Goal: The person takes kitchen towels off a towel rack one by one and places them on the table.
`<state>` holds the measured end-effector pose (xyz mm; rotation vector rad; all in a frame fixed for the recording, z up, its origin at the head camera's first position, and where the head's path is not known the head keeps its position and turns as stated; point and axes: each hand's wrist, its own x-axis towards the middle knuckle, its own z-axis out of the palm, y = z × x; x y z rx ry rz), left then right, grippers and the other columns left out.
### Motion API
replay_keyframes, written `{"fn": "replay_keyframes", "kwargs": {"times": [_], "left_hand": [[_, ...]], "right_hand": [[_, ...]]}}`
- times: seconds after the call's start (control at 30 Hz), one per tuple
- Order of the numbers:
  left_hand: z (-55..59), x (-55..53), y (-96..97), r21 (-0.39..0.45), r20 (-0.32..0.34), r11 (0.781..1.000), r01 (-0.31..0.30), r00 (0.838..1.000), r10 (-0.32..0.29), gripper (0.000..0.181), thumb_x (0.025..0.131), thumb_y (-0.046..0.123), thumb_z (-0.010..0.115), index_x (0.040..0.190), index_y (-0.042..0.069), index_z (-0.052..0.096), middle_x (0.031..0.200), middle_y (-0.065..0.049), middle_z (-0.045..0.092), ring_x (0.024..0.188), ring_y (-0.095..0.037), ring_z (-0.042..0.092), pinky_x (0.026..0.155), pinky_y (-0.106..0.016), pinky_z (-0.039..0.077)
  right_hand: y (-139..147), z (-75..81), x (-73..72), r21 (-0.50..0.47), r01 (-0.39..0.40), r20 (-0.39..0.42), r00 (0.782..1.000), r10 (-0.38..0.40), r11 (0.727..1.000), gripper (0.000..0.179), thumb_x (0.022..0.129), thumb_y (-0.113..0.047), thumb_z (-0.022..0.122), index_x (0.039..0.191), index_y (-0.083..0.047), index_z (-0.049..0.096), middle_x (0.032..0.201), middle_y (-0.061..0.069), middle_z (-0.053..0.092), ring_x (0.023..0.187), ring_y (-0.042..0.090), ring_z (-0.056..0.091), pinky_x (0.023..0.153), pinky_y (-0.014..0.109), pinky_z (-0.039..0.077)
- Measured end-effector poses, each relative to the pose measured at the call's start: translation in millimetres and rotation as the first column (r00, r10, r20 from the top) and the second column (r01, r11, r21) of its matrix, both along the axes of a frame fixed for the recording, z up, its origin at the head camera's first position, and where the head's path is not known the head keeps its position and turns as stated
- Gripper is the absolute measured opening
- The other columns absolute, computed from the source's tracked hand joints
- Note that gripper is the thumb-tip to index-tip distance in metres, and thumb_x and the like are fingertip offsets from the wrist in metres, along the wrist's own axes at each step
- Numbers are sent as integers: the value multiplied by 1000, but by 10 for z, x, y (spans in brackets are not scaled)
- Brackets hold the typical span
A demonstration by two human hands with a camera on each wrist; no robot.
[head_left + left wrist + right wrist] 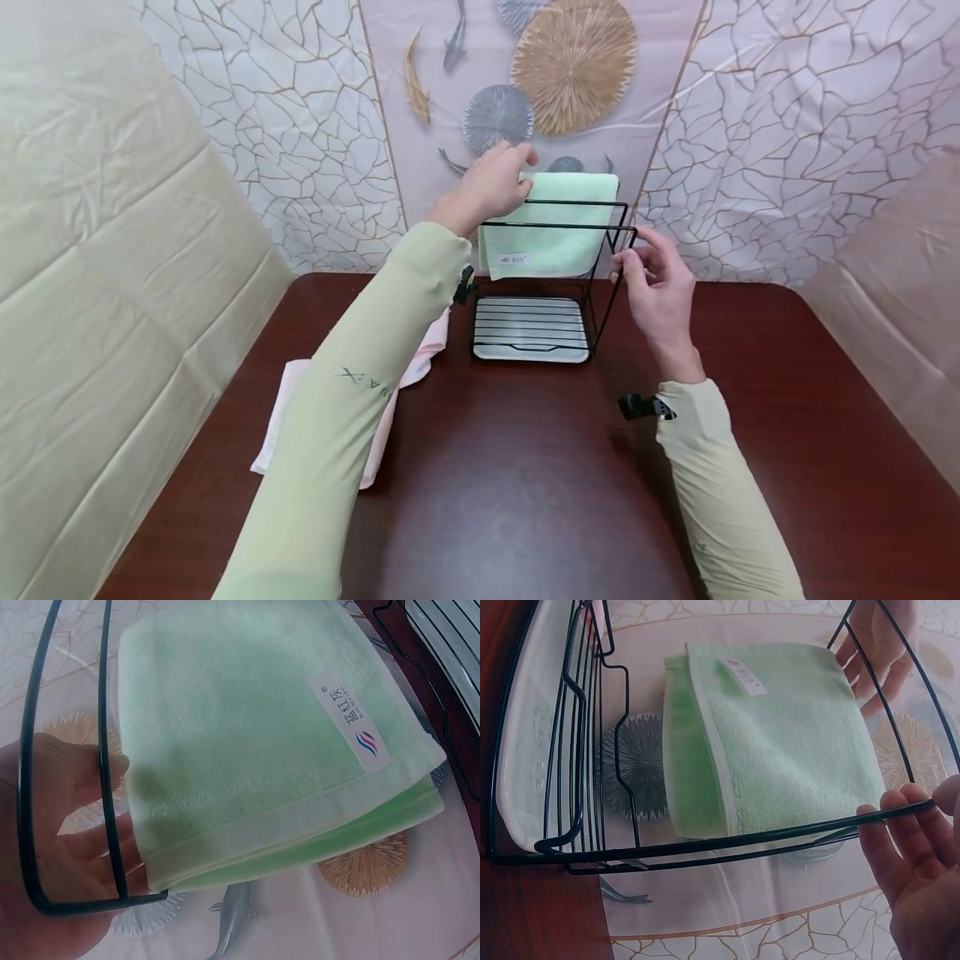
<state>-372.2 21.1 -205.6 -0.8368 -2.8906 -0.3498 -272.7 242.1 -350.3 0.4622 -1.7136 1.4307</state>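
A light green towel (551, 242) hangs folded over the back top bar of a black wire rack (562, 226), its label facing forward. My left hand (491, 187) is at the rack's top left, and its fingers reach the towel's side edge. In the left wrist view the left hand (75, 825) shows behind the bars, thumb and fingertips close against the green towel (247, 750). On the other side my right hand (662, 287) grips the rack's right side bar. The right wrist view has the right hand's fingertips (877, 825) on that bar.
A white tray (531, 354) lies under the wires at the rack's base. On the brown table (480, 500) a pale pink cloth (381, 442) lies to the left, partly hidden by my left sleeve. A patterned backdrop (300, 108) rises right behind the rack.
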Motion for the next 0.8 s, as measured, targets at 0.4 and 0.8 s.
{"fn": "replay_keyframes", "kwargs": {"times": [0.4,0.8], "left_hand": [[18,-88,89,-18,83,995,-97,992,98,14,96,20,47,92,15,60,100,-4,60,94,-22,54,83,-36,45],[-34,-124,108,90,17,991,-97,995,96,20,101,25,52,100,13,67,108,-2,67,102,-21,57,93,-35,45]], "right_hand": [[12,2,13,17,29,4,1000,-29,999,28,94,-3,61,123,0,63,82,-9,69,69,8,66,62,14,49],[8,15,24,27,34,7,999,-34,999,28,94,-2,61,122,1,63,82,3,70,69,8,66,63,13,48]]}}
